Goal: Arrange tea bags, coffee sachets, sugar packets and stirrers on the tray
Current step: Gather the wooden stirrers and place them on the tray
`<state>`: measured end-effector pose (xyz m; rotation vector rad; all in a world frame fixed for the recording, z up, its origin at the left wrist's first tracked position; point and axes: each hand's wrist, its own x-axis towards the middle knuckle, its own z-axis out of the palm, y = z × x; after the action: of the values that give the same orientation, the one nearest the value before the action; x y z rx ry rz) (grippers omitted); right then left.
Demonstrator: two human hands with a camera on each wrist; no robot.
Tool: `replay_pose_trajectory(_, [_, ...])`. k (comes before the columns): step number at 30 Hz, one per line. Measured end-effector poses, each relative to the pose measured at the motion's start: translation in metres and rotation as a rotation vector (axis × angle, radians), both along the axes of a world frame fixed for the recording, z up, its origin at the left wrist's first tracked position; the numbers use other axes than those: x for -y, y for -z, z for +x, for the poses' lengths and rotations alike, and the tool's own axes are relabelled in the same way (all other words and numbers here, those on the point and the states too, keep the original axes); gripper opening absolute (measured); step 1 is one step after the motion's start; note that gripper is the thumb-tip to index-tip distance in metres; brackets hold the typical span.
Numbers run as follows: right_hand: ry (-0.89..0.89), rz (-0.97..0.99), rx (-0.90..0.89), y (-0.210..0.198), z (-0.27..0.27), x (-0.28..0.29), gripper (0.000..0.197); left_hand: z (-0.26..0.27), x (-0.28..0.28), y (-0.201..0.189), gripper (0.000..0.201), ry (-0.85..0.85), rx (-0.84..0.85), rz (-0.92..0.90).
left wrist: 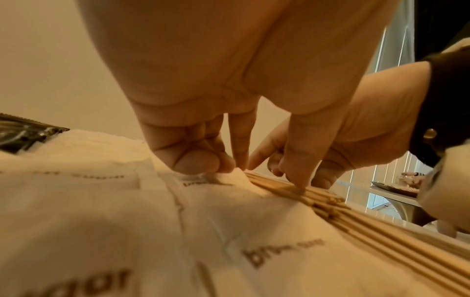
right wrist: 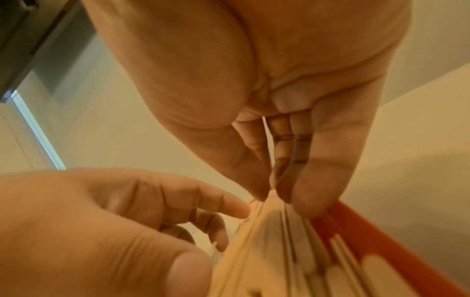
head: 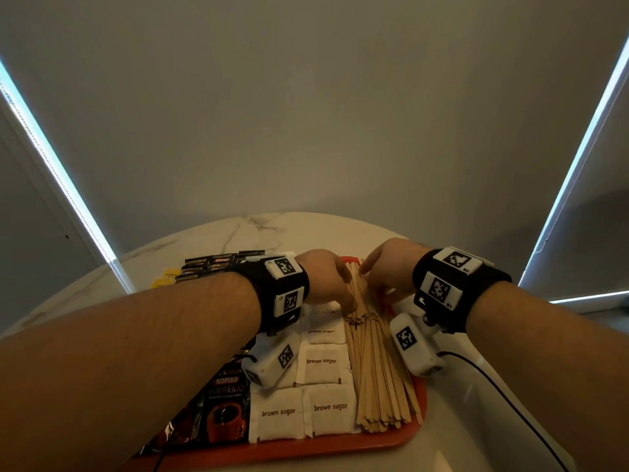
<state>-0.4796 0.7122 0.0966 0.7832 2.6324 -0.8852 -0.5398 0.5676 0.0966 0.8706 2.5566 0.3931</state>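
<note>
Likely a home or hotel room, round marble-look table [head: 238,233], drawn roller blinds [head: 306,114], daylight at their edges

on the tray [head: 340,446] — coffee sachet [head: 224,408] left, sugar packets [head: 323,364] middle, stirrers [head: 377,373] right; more sachets [head: 218,264] behind — on the table [head: 211,238].

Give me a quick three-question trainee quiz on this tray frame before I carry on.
1. True or false: the brown sugar packets lie left of the wooden stirrers on the red tray.
2. What are both hands touching? A. the stirrers B. the coffee sachets C. the yellow tea bags
3. Fill in: the black coffee sachets stacked behind the left hand lie ___ the tray.

Key
1. True.
2. A: fingertips of the left hand and right hand meet on the stirrers' far end.
3. Off, on the marble table beside the yellow tea bags.
</note>
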Motion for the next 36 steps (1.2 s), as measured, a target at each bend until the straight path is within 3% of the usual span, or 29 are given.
replay_pose_trajectory(5, [0.062,-0.11,-0.029,0.004,-0.007,-0.003,0.034,0.003,0.0,0.001,0.068,0.001,0.009,0.004])
replay_pose_trajectory(8, [0.037,0.02,-0.013,0.005,-0.009,-0.001,0.032,0.004,-0.001,0.001,0.068,-0.001,-0.001,-0.002])
replay_pose_trajectory(12, [0.036,0.001,-0.101,-0.002,-0.007,-0.001,0.038,0.004,-0.002,0.0,0.068,-0.01,-0.019,-0.014])
replay_pose_trajectory(26, [0.041,-0.1,-0.126,-0.006,-0.002,-0.005,0.036,0.005,0.001,-0.002,0.067,-0.02,-0.001,0.015])
replay_pose_trajectory(36, [-0.024,0.046,-0.044,-0.003,-0.005,0.003,0.029,0.011,0.0,-0.004,0.064,-0.025,-0.005,0.01])
